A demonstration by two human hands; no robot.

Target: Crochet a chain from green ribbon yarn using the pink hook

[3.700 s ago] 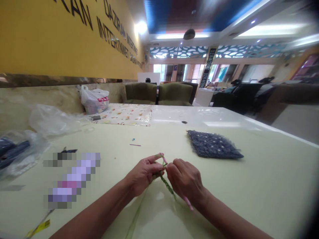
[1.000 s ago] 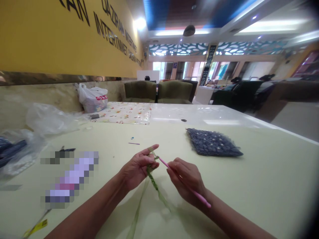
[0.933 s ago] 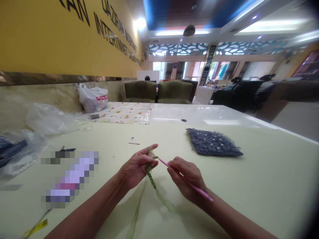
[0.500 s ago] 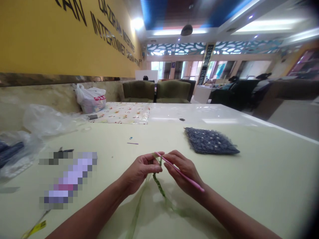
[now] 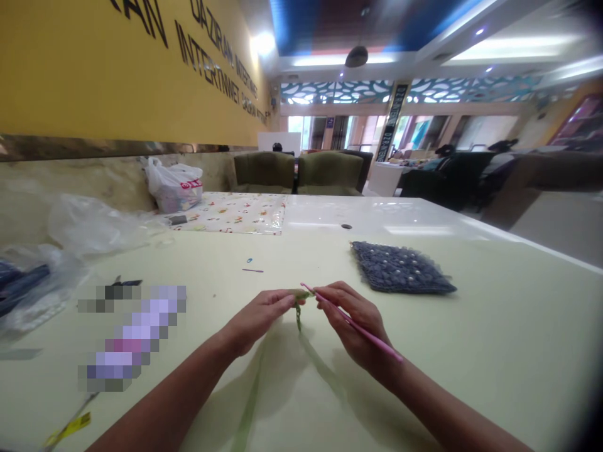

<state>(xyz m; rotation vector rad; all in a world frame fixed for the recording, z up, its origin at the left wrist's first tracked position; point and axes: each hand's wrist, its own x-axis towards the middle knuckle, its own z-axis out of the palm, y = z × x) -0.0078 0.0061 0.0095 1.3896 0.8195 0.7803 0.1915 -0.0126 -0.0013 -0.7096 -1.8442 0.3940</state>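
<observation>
A pink crochet hook (image 5: 360,329) lies across my right hand (image 5: 355,317), its fingers closed around the shaft and its tip pointing up and left. My left hand (image 5: 264,320) pinches a short green crocheted chain (image 5: 298,317) between thumb and fingers. The hook's tip is at the chain's upper end, close to the left fingertips; whether a loop sits on it is too small to tell. Two pale green ribbon strands (image 5: 249,402) trail down over the table toward me.
A dark blue crocheted piece with pearls (image 5: 402,269) lies right of my hands. Ahead are a thin purple needle-like stick (image 5: 253,270) and a small blue ring (image 5: 249,260). At left are a blurred-out lilac object (image 5: 141,333), plastic bags (image 5: 94,223) and a black tool (image 5: 125,284).
My left hand has turned so its fingers point right, and the chain has been drawn up, with less hanging below. The hook's tip has moved slightly right, and the hook has swung a little.
</observation>
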